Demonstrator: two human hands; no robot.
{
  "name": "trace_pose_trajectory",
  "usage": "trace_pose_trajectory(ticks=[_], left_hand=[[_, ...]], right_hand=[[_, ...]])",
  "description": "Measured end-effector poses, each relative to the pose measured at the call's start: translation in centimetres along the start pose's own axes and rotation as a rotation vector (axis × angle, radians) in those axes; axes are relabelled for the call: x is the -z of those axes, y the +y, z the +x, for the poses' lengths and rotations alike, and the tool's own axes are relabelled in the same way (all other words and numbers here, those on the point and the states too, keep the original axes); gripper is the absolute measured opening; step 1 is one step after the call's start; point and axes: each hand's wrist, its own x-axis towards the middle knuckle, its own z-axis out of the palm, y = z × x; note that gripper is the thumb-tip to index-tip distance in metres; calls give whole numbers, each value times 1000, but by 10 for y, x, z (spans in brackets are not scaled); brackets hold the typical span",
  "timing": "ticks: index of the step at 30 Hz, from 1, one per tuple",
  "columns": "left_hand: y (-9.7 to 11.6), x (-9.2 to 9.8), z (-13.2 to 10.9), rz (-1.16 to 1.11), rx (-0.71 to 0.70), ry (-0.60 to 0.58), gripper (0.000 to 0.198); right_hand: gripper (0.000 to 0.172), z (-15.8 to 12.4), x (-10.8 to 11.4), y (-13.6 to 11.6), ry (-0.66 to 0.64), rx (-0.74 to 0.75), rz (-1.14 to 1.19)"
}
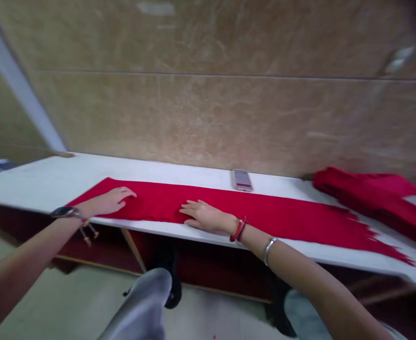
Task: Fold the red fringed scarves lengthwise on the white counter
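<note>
A long red fringed scarf (pixel 279 215) lies flat along a narrow white table, its ragged fringe spread at the right end. My left hand (pixel 110 200) rests on the scarf near its left end, fingers stretched out and nothing held. Palm down on the middle of the cloth, my right hand (pixel 203 215) has its fingers spread. The scarf's near edge runs close to the table's front edge.
At the right a pile of folded red cloth (pixel 367 203) sits on the table. A phone (pixel 242 180) lies behind the scarf, near the tan marbled wall (pixel 208 118). The white table (pixel 69 174) has open shelving underneath, by my legs.
</note>
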Motion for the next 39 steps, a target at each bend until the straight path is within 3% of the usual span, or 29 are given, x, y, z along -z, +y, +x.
trace_pose_trajectory(ticks=[3, 7, 12, 16, 21, 24, 27, 32, 39], left_hand=[[56, -15, 51, -56, -83, 49, 53], [170, -28, 101, -57, -249, 10, 61], [294, -18, 129, -73, -432, -88, 58], [365, -5, 147, -30, -547, -90, 63], [436, 6, 162, 21, -711, -65, 56], [461, 14, 169, 20, -822, -47, 43], [471, 23, 177, -15, -913, -98, 35], [469, 36, 186, -98, -938, -260, 33], [462, 31, 191, -167, -930, -311, 29]], right_hand=[[51, -65, 21, 28, -109, -204, -21], [54, -157, 45, 74, -182, -540, -11], [46, -267, 63, 126, 6, -900, -112], [36, -332, 73, 150, 109, -985, -150], [28, -366, 81, 160, 195, -1001, -128], [28, -371, 83, 158, 239, -954, -78], [26, -374, 84, 154, 251, -876, -17], [25, -381, 84, 151, 267, -894, 4], [26, -381, 86, 151, 263, -903, 16]])
